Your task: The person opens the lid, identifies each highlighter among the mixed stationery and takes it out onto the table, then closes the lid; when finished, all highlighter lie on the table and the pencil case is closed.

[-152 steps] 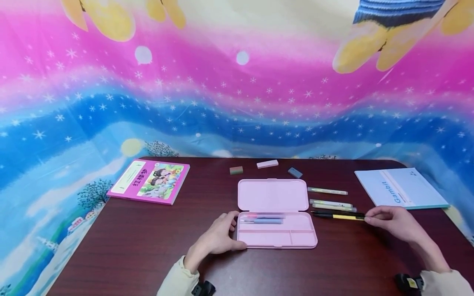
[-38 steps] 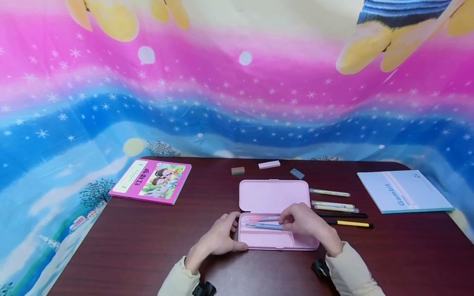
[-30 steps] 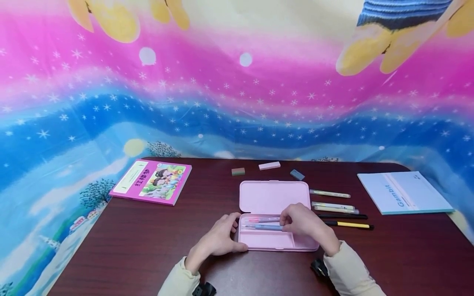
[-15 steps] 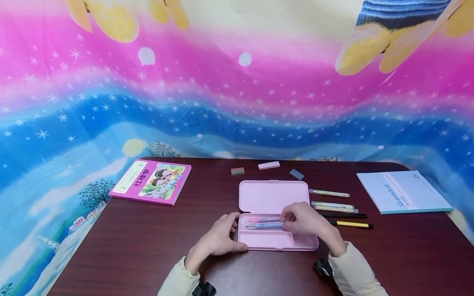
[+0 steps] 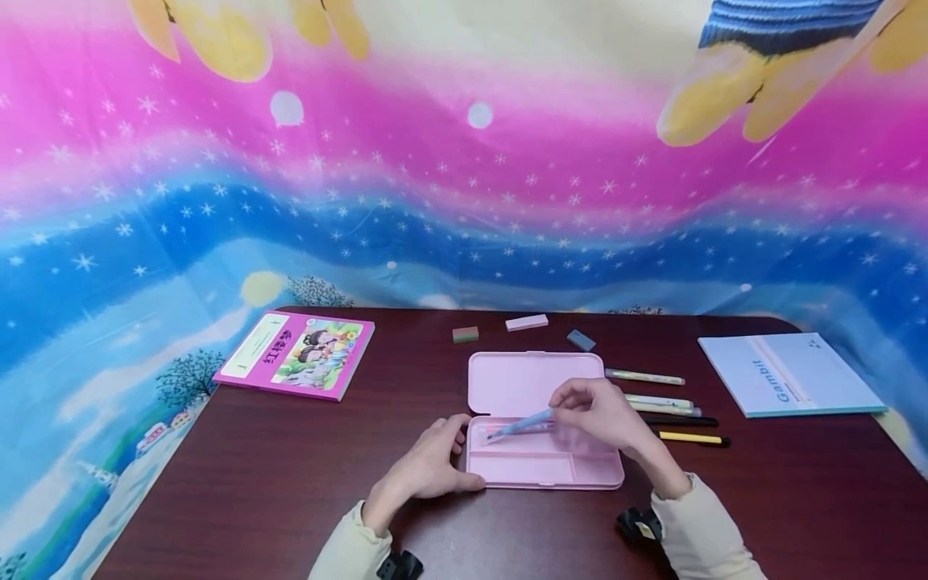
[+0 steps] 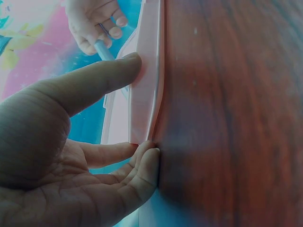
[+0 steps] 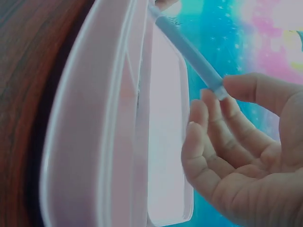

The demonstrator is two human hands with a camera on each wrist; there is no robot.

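Observation:
A pink pencil case (image 5: 518, 467) lies with its lid folded back on the dark table. My left hand (image 5: 429, 461) grips its left end; in the left wrist view the thumb lies along the front wall and the fingers curl at the corner. Between thumb and fingertips, my right hand (image 5: 598, 411) pinches one end of a light blue pen (image 7: 189, 52). That blue pen (image 5: 525, 424) slants over the long rear compartment, tip down to the left; whether the tip touches the floor cannot be told. A pinkish pen (image 5: 542, 428) lies behind it, partly hidden.
Right of the case lie several pale highlighters (image 5: 648, 377), a black pen (image 5: 685, 421) and a yellow-black pen (image 5: 692, 439). Behind it sit a pink eraser (image 5: 527, 323), a two-coloured eraser (image 5: 466, 334) and a blue-grey eraser (image 5: 581, 341). Books (image 5: 297, 354) flank both sides.
Earlier my right hand held the yellow-black pen at the right; that pen now lies nearer the front. My right hand moved to the case and has raised the blue pen's end, tilting it.

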